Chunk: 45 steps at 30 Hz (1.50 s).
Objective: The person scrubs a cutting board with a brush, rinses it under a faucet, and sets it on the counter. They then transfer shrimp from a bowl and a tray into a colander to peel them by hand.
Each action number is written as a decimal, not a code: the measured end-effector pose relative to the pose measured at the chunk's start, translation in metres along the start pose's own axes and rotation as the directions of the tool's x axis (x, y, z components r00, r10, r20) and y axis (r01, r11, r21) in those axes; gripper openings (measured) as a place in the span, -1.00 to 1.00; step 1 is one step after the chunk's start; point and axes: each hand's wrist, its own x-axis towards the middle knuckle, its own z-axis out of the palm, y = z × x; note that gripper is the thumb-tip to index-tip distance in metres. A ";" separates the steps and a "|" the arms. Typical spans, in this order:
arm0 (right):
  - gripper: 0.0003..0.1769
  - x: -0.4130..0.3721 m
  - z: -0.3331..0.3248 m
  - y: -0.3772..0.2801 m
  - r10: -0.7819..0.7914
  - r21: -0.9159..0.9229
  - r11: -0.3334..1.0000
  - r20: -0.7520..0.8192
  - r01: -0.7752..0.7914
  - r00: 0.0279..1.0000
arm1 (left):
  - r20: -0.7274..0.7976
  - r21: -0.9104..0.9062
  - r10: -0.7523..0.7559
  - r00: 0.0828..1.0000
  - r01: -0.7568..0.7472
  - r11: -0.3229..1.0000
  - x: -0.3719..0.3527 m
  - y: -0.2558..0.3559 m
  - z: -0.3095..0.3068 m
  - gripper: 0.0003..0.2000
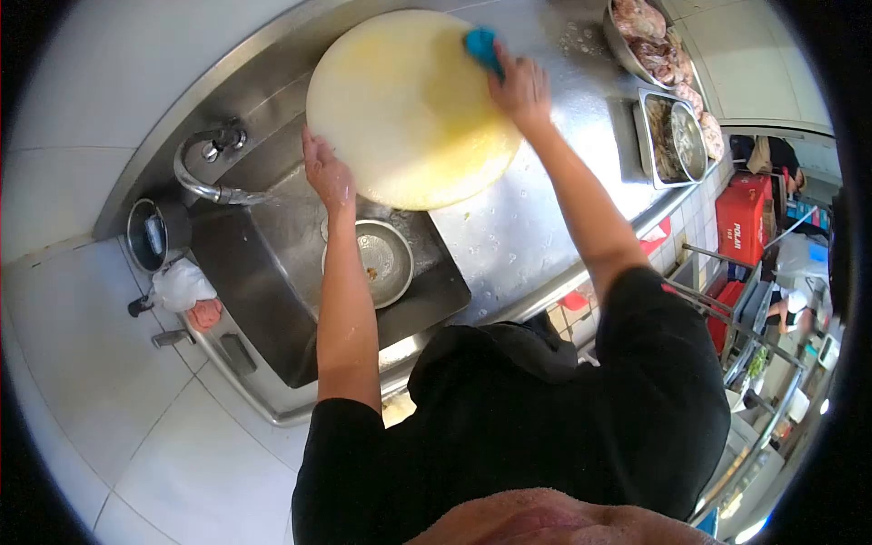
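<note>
A large round cutting board (pixel 400 100), off-white with yellowish patches, lies partly over the sink and partly on the steel counter. My left hand (pixel 331 178) grips the board's near-left edge, its fingers at the rim. Toward the far right side of the board, my right hand (pixel 524 91) is closed round a blue scrub brush (pixel 483 49). The brush is a little blurred against the board's surface. Below the board, a round metal bowl (pixel 389 263) with a small brownish scrap inside sits in the sink (pixel 245 291), partly hidden by my left forearm.
Water runs from the curved faucet (pixel 186 163) at left. A metal pot (pixel 145 238) and white plastic bag (pixel 184 286) lie by the sink's left edge. At right stand a bowl of meat (pixel 649 45) and a steel tray (pixel 647 136) holding another bowl. A red crate (pixel 743 218) is beyond.
</note>
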 end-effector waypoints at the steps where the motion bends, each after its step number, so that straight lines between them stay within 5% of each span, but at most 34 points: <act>1: -0.40 0.029 0.016 0.000 0.110 0.011 0.994 -0.054 -0.109 0.993 | 0.013 -0.053 -0.007 1.000 0.008 0.999 -0.003 -0.001 0.001 -0.54; 3: -0.40 0.065 0.063 -0.050 0.090 -0.011 0.996 -0.031 -0.090 0.995 | -0.004 -0.029 -0.081 0.997 0.081 0.996 -0.006 -0.004 0.003 -0.56; 5: -0.37 0.031 0.096 -0.128 -0.086 -0.067 0.994 0.022 0.087 0.996 | -0.035 0.020 -0.081 0.996 0.082 0.996 -0.010 -0.002 0.006 -0.57; 6: -0.35 -0.008 0.066 -0.159 -0.156 0.138 0.979 0.054 0.147 0.986 | -0.054 0.059 -0.044 0.998 0.047 0.997 -0.009 -0.001 0.005 -0.57; 7: -0.30 -0.044 0.043 -0.173 -0.209 0.153 0.969 0.088 0.194 0.974 | -0.071 0.094 -0.002 0.997 0.009 0.996 -0.009 0.003 0.006 -0.58; 8: -0.24 -0.073 0.003 -0.162 -0.195 0.353 0.929 0.225 0.107 0.955 | -0.004 -0.256 -0.102 0.995 0.098 0.962 -0.010 0.015 0.008 -0.59; 12: -0.26 -0.098 -0.014 -0.025 -0.159 0.275 0.954 0.117 0.122 0.980 | -0.062 0.062 -0.004 0.998 0.008 0.998 -0.009 0.000 0.008 -0.58; 13: -0.31 -0.062 -0.028 -0.005 -0.008 0.009 1.000 0.316 0.005 0.949 | -0.045 0.033 -0.021 0.999 0.023 0.999 -0.010 0.007 0.008 -0.57; 15: -0.37 0.003 0.008 0.015 -0.023 -0.103 0.995 -0.102 0.013 0.995 | 0.005 -0.017 -0.051 0.999 0.051 0.999 -0.014 0.026 0.012 -0.57; 17: -0.42 0.060 0.047 -0.029 0.028 -0.009 1.000 -0.114 -0.029 0.993 | -0.035 -0.031 -0.057 0.998 0.055 0.998 -0.015 0.027 0.020 -0.56; 19: -0.41 0.063 0.079 -0.105 0.016 0.028 0.999 0.044 -0.017 0.999 | -0.079 -0.051 -0.071 0.994 0.067 0.996 -0.017 0.023 0.025 -0.54; 21: -0.39 0.002 0.058 -0.165 -0.207 0.142 0.971 0.080 0.195 0.975 | -0.033 -0.355 -0.182 0.983 0.159 0.921 -0.018 0.023 0.024 -0.53; 22: -0.39 -0.032 0.032 -0.169 -0.221 0.255 0.950 0.130 0.183 0.967 | 0.013 -0.498 -0.228 0.974 0.204 0.843 -0.018 0.023 0.025 -0.52; 24: -0.38 -0.089 -0.014 -0.145 -0.263 0.358 0.916 0.198 0.180 0.944 | -0.112 0.004 -0.130 0.985 0.131 0.991 -0.024 0.011 0.026 -0.52; 26: -0.36 -0.108 -0.025 -0.067 -0.293 0.305 0.922 0.145 0.239 0.945 | -0.126 0.484 0.098 0.987 -0.025 0.875 -0.021 0.002 0.023 -0.51; 27: -0.35 -0.107 -0.020 -0.026 -0.299 0.252 0.929 0.084 0.270 0.951 | -0.086 0.494 0.034 0.996 0.013 0.869 -0.023 0.005 0.019 -0.52; 28: -0.36 -0.080 -0.029 0.004 -0.085 0.109 0.992 0.286 0.055 0.954 | -0.050 0.505 -0.030 0.998 0.051 0.861 -0.024 0.019 0.016 -0.52; 29: -0.41 -0.045 -0.013 0.032 -0.114 -0.181 0.976 0.051 0.122 0.992 | -0.015 0.513 -0.095 0.995 0.089 0.854 -0.025 0.035 0.017 -0.53; 30: -0.45 -0.008 0.006 0.036 -0.067 -0.107 0.992 -0.042 0.062 0.997 | -0.024 0.455 -0.214 0.977 0.201 0.867 -0.028 0.053 0.016 -0.53; 33: -0.48 0.058 0.067 -0.033 -0.092 -0.088 0.993 -0.137 0.081 0.986 | -0.087 0.213 -0.090 0.992 0.107 0.971 -0.022 0.022 0.028 -0.55; 34: -0.44 0.049 0.084 -0.075 -0.055 -0.039 0.998 0.030 0.056 0.998 | -0.136 0.226 0.002 0.991 0.029 0.974 -0.021 0.017 0.029 -0.57; 35: -0.42 0.015 0.075 -0.118 -0.145 -0.022 0.989 0.000 0.145 0.989 | -0.132 0.180 -0.017 0.991 0.040 0.983 -0.021 0.016 0.029 -0.57; 37: -0.32 -0.050 0.026 -0.149 -0.231 0.171 0.965 0.200 0.198 0.952 | -0.122 0.094 -0.042 0.992 0.054 0.994 -0.020 0.018 0.021 -0.57; 38: -0.31 -0.079 0.004 -0.138 -0.208 0.343 0.932 0.252 0.114 0.945 | -0.139 0.217 -0.023 0.990 0.053 0.975 -0.018 0.013 0.019 -0.57; 40: -0.31 -0.109 -0.037 -0.081 -0.286 0.289 0.935 0.266 0.207 0.920 | -0.095 0.188 -0.079 0.992 0.096 0.977 -0.019 0.013 0.016 -0.57; 42: -0.29 -0.094 -0.018 0.000 -0.279 0.222 0.940 0.059 0.260 0.959 | -0.073 0.220 -0.161 0.984 0.173 0.960 -0.024 0.023 0.010 -0.57; 43: -0.31 -0.057 -0.020 0.028 -0.126 -0.063 0.986 0.299 0.152 0.946 | -0.091 0.205 -0.154 0.984 0.170 0.964 -0.025 0.024 0.009 -0.57; 45: -0.37 0.009 0.010 0.039 -0.062 -0.147 0.988 -0.068 0.051 0.996 | -0.103 0.174 -0.142 0.985 0.158 0.972 -0.025 0.023 0.014 -0.57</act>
